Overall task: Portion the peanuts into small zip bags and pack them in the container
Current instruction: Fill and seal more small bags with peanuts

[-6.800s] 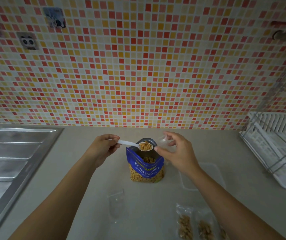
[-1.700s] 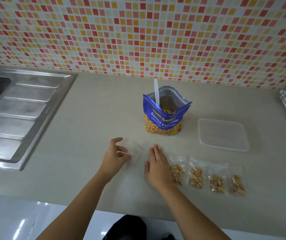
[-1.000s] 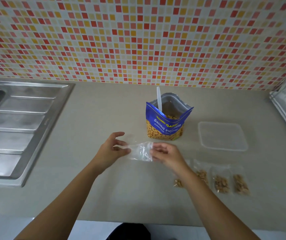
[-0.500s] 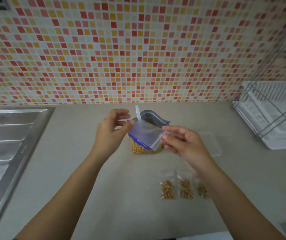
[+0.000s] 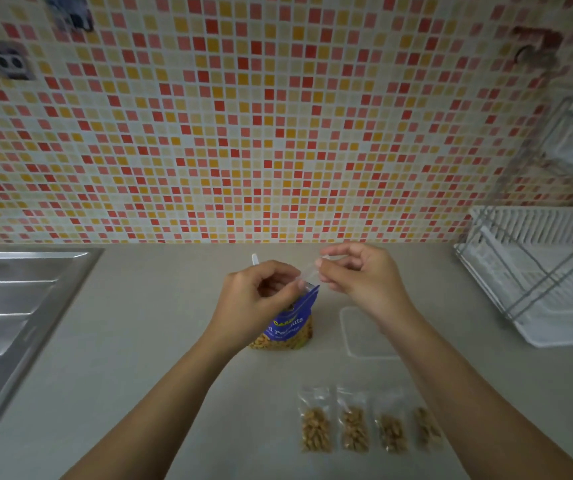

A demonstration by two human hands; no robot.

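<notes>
An empty clear zip bag (image 5: 307,276) is pinched between my left hand (image 5: 255,299) and my right hand (image 5: 357,282), held above the blue peanut bag (image 5: 290,329). The peanut bag stands open on the counter, partly hidden behind my left hand, and a white spoon handle (image 5: 254,259) sticks up from it. A clear plastic container (image 5: 359,332) lies to the right of the peanut bag, partly behind my right wrist. Several small zip bags filled with peanuts (image 5: 354,427) lie in a row near the front of the counter.
A steel sink drainboard (image 5: 11,306) takes up the left side. A white dish rack (image 5: 541,271) stands at the right. The mosaic tile wall rises right behind the counter.
Both hands have lifted the empty zip bag a little higher and closer together over the peanut bag. The view has tilted up slightly.
</notes>
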